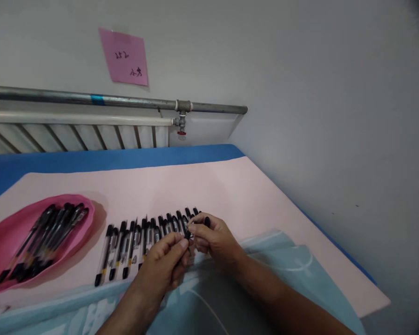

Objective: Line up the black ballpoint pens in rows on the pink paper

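Observation:
My left hand (165,263) is closed, its thumb and forefinger pinching a small dark pen part (187,235). Close against it, my right hand (214,237) is also closed, with the rounded black end of a pen piece (207,222) sticking up between its fingers. The fingers hide most of what both hands hold, so I cannot tell whether it is one pen or separate parts. Just beyond and to the left, a row of clear-barrelled pens (121,251) with black ends lies side by side. My hands cover the row's right end.
A pink dish (87,230) at the left holds several more black pens (52,242). Pale pink sheeting (181,181) covers the blue-edged table. Light blue cloth (279,260) lies at the near edge. Behind are a radiator (101,135), a metal pipe (132,101) and a valve (182,123); a wall (335,139) stands right.

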`<state>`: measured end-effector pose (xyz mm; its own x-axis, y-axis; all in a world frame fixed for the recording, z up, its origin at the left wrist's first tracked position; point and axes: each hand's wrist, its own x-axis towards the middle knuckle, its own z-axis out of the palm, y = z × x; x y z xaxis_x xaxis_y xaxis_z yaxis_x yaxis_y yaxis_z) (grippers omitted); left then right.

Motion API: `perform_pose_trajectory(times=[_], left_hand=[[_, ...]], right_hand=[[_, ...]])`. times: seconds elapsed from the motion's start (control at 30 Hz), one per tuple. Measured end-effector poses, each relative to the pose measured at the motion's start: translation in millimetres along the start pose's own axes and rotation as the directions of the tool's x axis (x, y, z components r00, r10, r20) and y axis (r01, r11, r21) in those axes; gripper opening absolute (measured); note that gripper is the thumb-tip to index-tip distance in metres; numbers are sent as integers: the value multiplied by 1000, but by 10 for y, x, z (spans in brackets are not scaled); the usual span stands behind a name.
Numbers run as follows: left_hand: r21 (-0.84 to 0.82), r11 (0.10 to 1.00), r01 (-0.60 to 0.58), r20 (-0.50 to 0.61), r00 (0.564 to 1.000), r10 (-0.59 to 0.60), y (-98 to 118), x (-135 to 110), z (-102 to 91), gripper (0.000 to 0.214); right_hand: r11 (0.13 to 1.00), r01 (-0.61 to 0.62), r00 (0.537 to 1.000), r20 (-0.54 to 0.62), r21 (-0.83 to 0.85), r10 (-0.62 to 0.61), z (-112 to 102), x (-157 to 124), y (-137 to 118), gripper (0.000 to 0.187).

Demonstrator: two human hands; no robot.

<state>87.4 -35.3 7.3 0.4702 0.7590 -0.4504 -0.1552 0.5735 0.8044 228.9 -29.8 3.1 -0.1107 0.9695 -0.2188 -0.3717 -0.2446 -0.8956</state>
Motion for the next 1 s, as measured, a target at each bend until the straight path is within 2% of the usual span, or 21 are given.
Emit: perform_pose_trajectory(times=[0.13,0.3,0.47,0.67,0.73,0.83,1.0], left_hand=[[-13,1000,-2,7,1000,3,10,-5,-6,29],[19,1000,-17,-13,1000,17,15,-14,-4,28],[4,1000,-9,-10,1000,9,-9,4,-26,27],[19,1000,-6,10,1000,6,-2,11,-31,27],[11,1000,-5,4,1000,5,9,2,-25,27],[2,1000,-1,1,1000,1,18,-16,-18,27],[2,1000,0,17,1000,0,37,-34,-11,27]], right_hand=[[998,-40,997,70,50,36,-4,-2,-16,18],[1000,-15,1000,-8,-4,15,5,0,-29,21],[999,-34,999,39,6,33,7,-10,-33,17],[999,-8,1000,-17,-37,7,9,-5,-16,18],[1000,-10,1000,12,-7,10,10,-8,-21,15],[999,-38,998,43,-24,39,12,-11,-24,19],[999,-11,1000,-12,-41,10,13,1,-23,19]])
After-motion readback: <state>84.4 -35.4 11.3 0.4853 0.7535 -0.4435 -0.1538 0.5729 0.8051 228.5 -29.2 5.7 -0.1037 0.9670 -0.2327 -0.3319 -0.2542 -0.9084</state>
